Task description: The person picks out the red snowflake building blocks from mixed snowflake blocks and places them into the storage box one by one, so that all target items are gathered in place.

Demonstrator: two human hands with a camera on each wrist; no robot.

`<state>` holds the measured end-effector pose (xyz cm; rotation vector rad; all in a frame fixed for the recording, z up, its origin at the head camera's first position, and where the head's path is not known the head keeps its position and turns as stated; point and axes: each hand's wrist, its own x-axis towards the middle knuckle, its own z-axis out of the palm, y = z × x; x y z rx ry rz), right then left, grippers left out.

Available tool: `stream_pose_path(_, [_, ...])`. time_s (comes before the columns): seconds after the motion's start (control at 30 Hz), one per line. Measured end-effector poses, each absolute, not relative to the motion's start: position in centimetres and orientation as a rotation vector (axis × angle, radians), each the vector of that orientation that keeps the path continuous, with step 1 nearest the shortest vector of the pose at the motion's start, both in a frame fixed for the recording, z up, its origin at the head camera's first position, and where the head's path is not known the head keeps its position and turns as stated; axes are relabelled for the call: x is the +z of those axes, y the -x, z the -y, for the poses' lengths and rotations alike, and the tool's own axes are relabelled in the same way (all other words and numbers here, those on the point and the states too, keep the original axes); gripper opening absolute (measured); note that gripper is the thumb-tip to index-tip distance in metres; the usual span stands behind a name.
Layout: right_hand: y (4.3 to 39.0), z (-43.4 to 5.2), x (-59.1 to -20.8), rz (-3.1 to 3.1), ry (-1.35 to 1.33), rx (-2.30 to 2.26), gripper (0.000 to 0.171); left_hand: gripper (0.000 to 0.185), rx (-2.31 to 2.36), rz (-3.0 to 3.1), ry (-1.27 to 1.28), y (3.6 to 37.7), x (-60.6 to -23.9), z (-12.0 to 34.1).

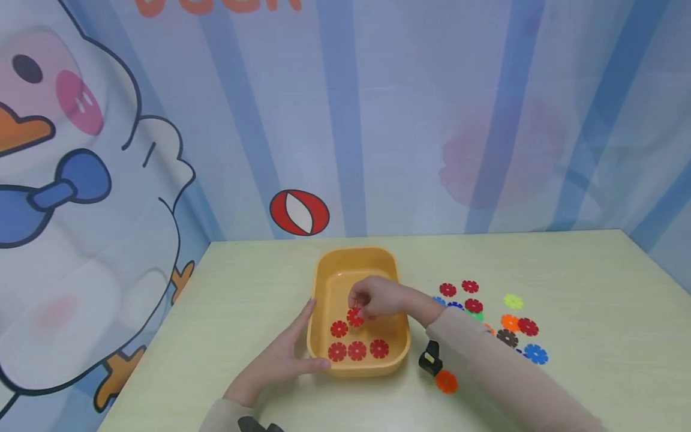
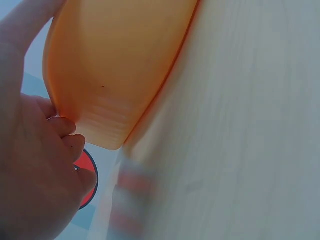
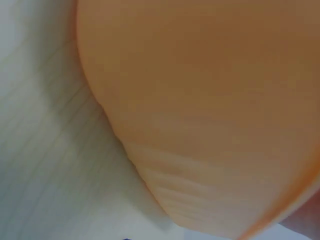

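Observation:
A yellow plastic bin [image 1: 356, 258] stands on the table. My left hand [image 1: 281, 360] holds its left side, thumb at the near left corner and fingers along the rim. In the left wrist view, curled fingers [image 2: 75, 145] touch the bin's outer wall [image 2: 110, 75]. Inside the bin, my right hand [image 1: 380, 298] pinches a red snowflake disc [image 1: 353, 318] near the bin's floor. Several other red snowflake discs [image 1: 357, 351] lie inside, three of them in a row along the near end. The bin's outer wall [image 3: 200, 100] fills most of the right wrist view, hiding the fingertips.
Loose snowflake discs lie right of the bin, among them a blue one [image 1: 536, 354], a yellow one [image 1: 513, 301] and a dark red one [image 1: 528, 327]. An orange disc [image 1: 446, 381] lies by the right wrist's camera [image 1: 430, 359]. A printed curtain [image 1: 405, 120] hangs behind the table [image 1: 594, 288].

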<state>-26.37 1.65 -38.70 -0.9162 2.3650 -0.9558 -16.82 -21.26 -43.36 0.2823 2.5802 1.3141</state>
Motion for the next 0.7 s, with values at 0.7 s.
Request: stream_pose_path(0.7, [26.6,-0.3,-40.3,-2.410,0.720,-0.744,0.017,0.112,1.310,-2.579,-0.280,16.8,-43.3,21.3])
